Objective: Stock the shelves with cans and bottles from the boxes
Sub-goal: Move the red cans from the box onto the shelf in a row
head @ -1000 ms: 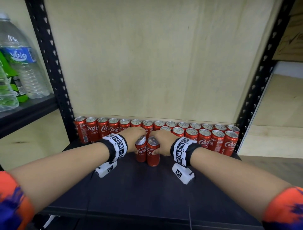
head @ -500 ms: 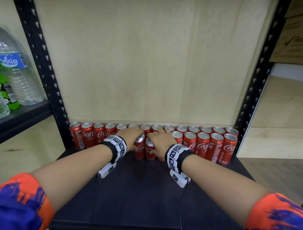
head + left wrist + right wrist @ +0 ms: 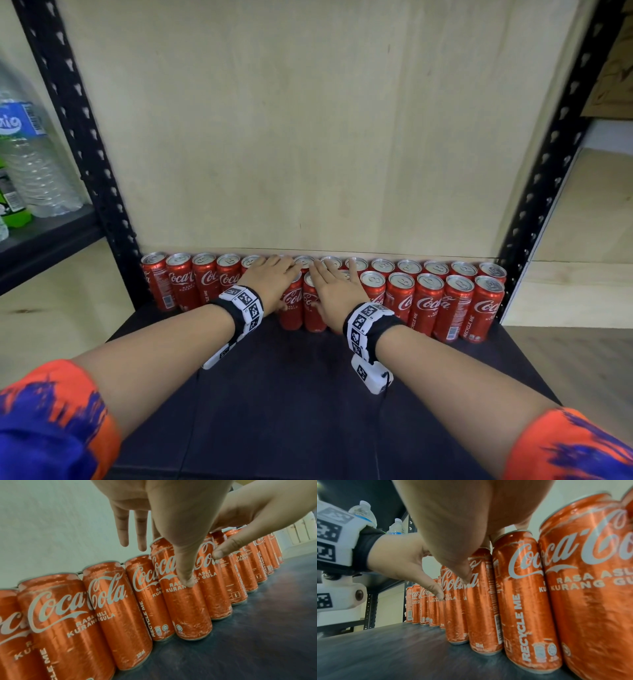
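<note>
- The two slim red Coca-Cola cans in hand, the left-hand can (image 3: 292,305) and the right-hand can (image 3: 312,308), stood out on the dark shelf board (image 3: 291,394) a second ago, well short of the stock. Now they are in line with the partial front row of red cans (image 3: 428,305), which runs from them toward 3 o'clock.
- Behind them, at 12 o'clock, the back row of red cans (image 3: 202,277) spans the shelf against the pale plywood back panel (image 3: 308,137); the two new cans look to be touching it, though the hands hide the contact.
- The left hand (image 3: 270,284) has loosened: half a second ago it was curled over its can, and now the fingers (image 3: 122,531) are straight and spread over the can tops, with only the thumb (image 3: 186,574) pressing the can's front.
- The right hand (image 3: 337,294) likewise lies flat with fingers extended over the tops, its thumb (image 3: 464,573) resting on its can's label.
- Judgement: this placement looks finished, so the hands can let go and draw back toward 6 o'clock for more stock.
- From the left-hand can toward 9 o'clock the front row is not yet filled, so stocking is only partly done.
- Clear water bottles (image 3: 37,161) stand on the neighbouring shelf at 9 o'clock.
</note>
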A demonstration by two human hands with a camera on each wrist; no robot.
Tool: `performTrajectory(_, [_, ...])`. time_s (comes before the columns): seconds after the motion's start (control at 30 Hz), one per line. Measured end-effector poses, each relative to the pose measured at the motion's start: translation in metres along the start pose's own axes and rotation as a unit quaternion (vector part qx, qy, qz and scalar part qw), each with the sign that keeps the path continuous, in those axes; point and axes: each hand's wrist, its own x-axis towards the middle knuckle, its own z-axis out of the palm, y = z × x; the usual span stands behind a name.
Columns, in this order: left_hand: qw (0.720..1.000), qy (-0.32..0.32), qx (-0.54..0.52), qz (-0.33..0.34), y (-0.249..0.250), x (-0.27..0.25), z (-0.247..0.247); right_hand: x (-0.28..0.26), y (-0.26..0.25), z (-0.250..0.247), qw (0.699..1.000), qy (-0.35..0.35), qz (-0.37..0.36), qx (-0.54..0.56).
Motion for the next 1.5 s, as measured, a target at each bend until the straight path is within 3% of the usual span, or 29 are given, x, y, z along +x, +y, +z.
performTrajectory(0.3, [1.000,-0.003,0.003,-0.010,0.002,0.007,-0.002,0.006,0.001,0.004,1.000,-0.013,0.006,-0.007])
performTrajectory(0.87, [0.990,0.035,-0.130,-0.047,-0.001,-0.027,-0.003,-0.005,0.010,-0.023,0.997,-0.026,0.001,0.076])
performTrajectory(1.1, [0.969,0.065,-0.220,-0.094,-0.014,-0.090,-0.018,-0.038,-0.001,-0.037,0.990,0.040,0.035,0.133])
performTrajectory(1.27, [0.939,0.080,-0.311,-0.125,-0.028,-0.157,-0.015,-0.081,-0.026,-0.049,0.982,0.056,0.066,0.170])
performTrajectory(1.4, [0.932,0.057,-0.338,-0.122,-0.034,-0.212,-0.003,-0.122,-0.057,-0.056,0.980,0.043,0.076,0.178])
performTrajectory(1.5, [0.940,0.003,-0.314,-0.129,-0.034,-0.246,0.005,-0.154,-0.082,-0.059,0.978,0.021,0.091,0.187])
